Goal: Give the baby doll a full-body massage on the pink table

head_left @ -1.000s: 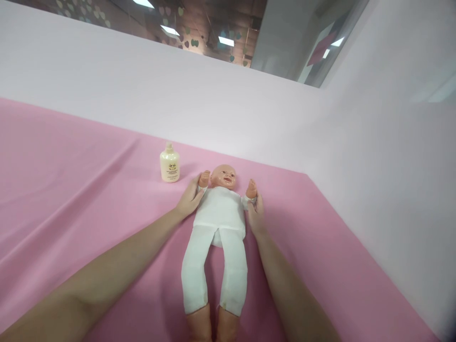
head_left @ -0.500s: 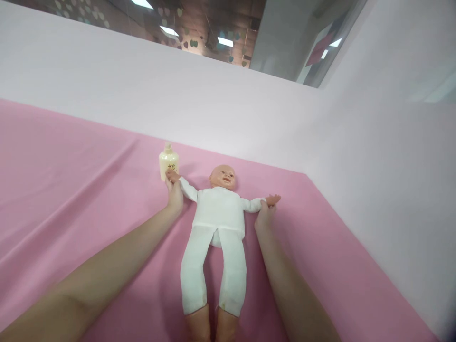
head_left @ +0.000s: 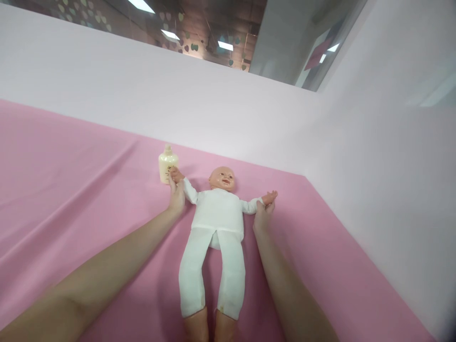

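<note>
A baby doll (head_left: 219, 211) in a white top and white trousers lies on its back, head toward the wall and arms spread. My left hand (head_left: 176, 194) is closed round the doll's forearm and wrist on the left side of the view. On the other side, my right hand (head_left: 262, 213) grips the doll's other wrist, just at the cuff. Just behind the doll's left-side hand stands a cream-coloured bottle (head_left: 167, 164) with dark markings, partly hidden by that hand. The doll's feet run out of view at the bottom.
Pink cloth (head_left: 89, 190) covers the surface, with a long fold at the left. A white wall (head_left: 199, 114) rises along the back and another along the right. Above the back wall, a window (head_left: 199, 28) shows ceiling lights and hanging heart shapes.
Both of the doll's hands have come slightly inward, toward its body, with my hands still round its wrists. The bottle stays in place.
</note>
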Action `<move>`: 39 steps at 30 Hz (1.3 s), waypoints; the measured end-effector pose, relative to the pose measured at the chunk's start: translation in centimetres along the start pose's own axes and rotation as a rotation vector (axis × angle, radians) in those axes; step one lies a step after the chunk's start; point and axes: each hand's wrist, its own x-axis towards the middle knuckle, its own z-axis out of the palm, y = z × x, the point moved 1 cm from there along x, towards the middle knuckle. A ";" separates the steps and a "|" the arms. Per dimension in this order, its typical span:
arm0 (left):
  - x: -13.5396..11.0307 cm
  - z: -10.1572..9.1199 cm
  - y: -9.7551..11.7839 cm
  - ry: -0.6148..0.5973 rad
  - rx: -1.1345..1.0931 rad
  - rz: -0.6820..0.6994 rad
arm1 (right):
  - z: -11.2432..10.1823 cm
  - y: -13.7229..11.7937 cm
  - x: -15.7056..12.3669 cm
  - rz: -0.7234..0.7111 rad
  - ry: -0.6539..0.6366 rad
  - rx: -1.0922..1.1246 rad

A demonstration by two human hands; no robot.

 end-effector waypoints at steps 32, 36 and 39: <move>-1.8 1.2 3.0 -0.174 0.146 0.222 | 1.4 -1.3 -1.7 -0.118 -0.394 -0.115; -0.8 0.7 1.6 0.002 0.007 0.073 | 1.3 -1.5 -1.1 -0.072 -0.239 -0.027; 0.0 0.1 0.4 0.137 -0.010 -0.016 | 1.0 -1.5 -0.9 -0.095 -0.184 0.023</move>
